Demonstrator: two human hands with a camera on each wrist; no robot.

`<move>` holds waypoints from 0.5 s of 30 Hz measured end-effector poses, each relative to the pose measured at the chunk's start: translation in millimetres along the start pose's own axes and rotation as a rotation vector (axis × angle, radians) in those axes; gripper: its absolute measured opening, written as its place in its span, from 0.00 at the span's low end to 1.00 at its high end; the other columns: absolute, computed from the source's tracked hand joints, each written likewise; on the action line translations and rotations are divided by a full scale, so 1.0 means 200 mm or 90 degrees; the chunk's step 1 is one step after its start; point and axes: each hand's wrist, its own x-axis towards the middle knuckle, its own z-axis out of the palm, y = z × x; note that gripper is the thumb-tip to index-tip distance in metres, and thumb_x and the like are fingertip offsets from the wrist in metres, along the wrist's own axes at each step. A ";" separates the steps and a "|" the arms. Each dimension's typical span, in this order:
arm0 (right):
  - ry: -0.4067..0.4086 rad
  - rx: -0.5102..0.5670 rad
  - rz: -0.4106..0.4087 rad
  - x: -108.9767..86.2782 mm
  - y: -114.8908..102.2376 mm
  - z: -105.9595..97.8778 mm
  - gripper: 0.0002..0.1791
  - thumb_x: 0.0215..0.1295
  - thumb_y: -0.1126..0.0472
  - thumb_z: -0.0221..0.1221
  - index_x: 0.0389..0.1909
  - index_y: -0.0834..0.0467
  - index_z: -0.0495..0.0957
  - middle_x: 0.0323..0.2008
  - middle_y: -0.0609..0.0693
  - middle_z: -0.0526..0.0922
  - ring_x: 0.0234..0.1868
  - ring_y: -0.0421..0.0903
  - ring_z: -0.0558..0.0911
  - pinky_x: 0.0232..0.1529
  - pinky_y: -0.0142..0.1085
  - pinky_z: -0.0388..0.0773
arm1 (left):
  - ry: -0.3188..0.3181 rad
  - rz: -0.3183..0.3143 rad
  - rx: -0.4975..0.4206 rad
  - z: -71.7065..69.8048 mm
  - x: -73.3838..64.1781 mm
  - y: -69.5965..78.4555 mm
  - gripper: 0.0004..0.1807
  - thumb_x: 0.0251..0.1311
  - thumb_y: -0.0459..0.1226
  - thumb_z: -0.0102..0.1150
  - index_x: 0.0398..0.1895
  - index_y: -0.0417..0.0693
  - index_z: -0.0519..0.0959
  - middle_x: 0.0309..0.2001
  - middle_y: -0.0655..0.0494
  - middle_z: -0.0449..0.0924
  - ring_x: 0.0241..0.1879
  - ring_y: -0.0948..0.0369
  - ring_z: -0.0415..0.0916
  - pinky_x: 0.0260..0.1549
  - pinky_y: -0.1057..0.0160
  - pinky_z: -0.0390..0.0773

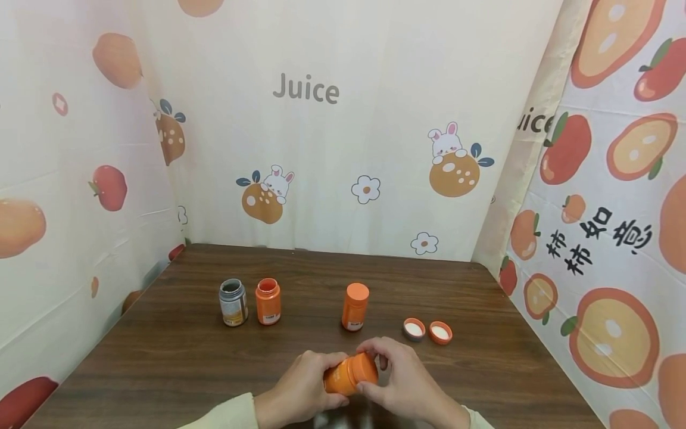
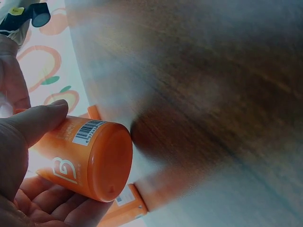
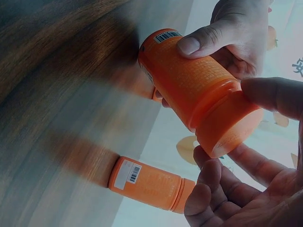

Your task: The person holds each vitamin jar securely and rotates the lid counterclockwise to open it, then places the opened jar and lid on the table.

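Observation:
My left hand (image 1: 300, 386) grips an orange bottle (image 1: 337, 379) around its body, low over the near part of the table. The bottle lies tilted, its base toward the left and its orange cap (image 3: 229, 125) toward the right. The thumb and fingers of my right hand (image 1: 401, 376) pinch that cap from opposite sides. In the left wrist view, a barcode (image 2: 88, 132) shows near the bottle's round base. Beyond the hands stands another orange bottle (image 1: 355, 310), upright and capped.
An uncapped grey bottle (image 1: 234, 305) and an uncapped orange bottle (image 1: 268, 302) stand upright at left. Right of the capped bottle lie a grey-and-orange cap (image 1: 414, 329) and an orange cap (image 1: 440, 333), white insides up. Printed curtains (image 1: 321, 143) enclose the brown table (image 1: 161, 357).

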 end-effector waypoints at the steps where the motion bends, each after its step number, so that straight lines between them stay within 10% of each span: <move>1: 0.003 -0.002 -0.008 0.00 0.00 0.00 0.25 0.50 0.59 0.78 0.50 0.47 0.81 0.37 0.34 0.78 0.35 0.43 0.76 0.36 0.32 0.74 | 0.000 -0.001 0.000 0.00 0.00 0.00 0.23 0.48 0.37 0.81 0.48 0.61 0.83 0.35 0.75 0.79 0.32 0.73 0.75 0.34 0.69 0.77; 15: 0.004 -0.015 -0.057 -0.01 -0.01 -0.01 0.31 0.43 0.65 0.79 0.51 0.46 0.81 0.41 0.34 0.78 0.36 0.40 0.74 0.37 0.33 0.74 | 0.005 0.005 0.012 0.00 -0.01 0.00 0.24 0.48 0.37 0.81 0.50 0.61 0.83 0.35 0.75 0.79 0.32 0.73 0.74 0.34 0.70 0.76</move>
